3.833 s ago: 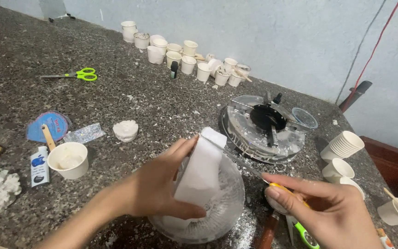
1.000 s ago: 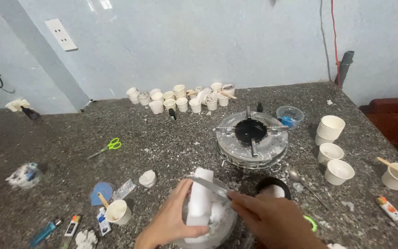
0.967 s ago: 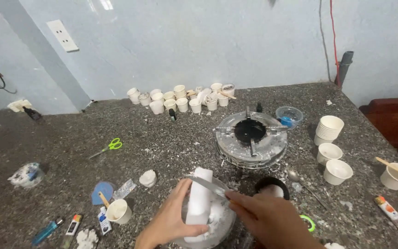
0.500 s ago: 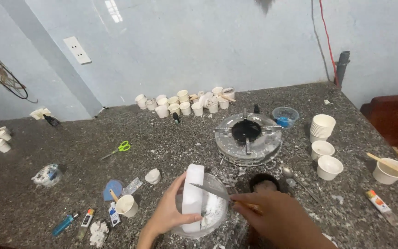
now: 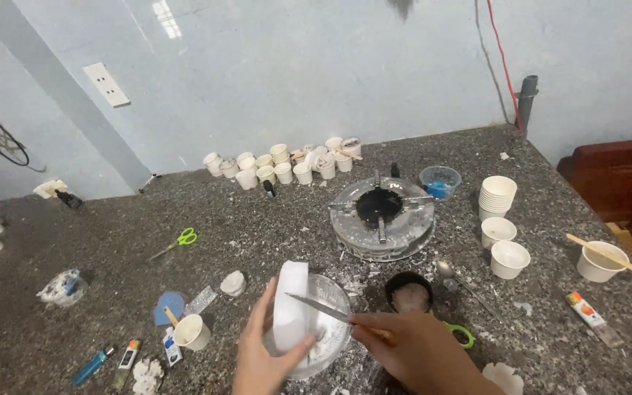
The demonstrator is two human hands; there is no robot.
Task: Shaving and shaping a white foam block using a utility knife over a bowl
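Note:
My left hand (image 5: 261,358) grips a white rectangular block (image 5: 290,306) and holds it upright over a clear glass bowl (image 5: 330,338) dusted with white shavings. My right hand (image 5: 415,355) is shut on a knife (image 5: 317,308); its blade lies across the block's right side. Both hands are at the lower middle of the head view, above the speckled dark stone counter (image 5: 272,234).
A round metal burner (image 5: 382,216) sits behind the bowl, a small dark pot (image 5: 409,294) to its right. White cups stack at right (image 5: 497,196) and cluster by the wall (image 5: 283,165). Green scissors (image 5: 177,241), a cup with a stick (image 5: 190,330), lighters (image 5: 93,364) lie left.
The view has lifted and pulled back, showing more wall and counter. My right hand picked up the knife and brought its blade against the block, which my left hand keeps over the bowl.

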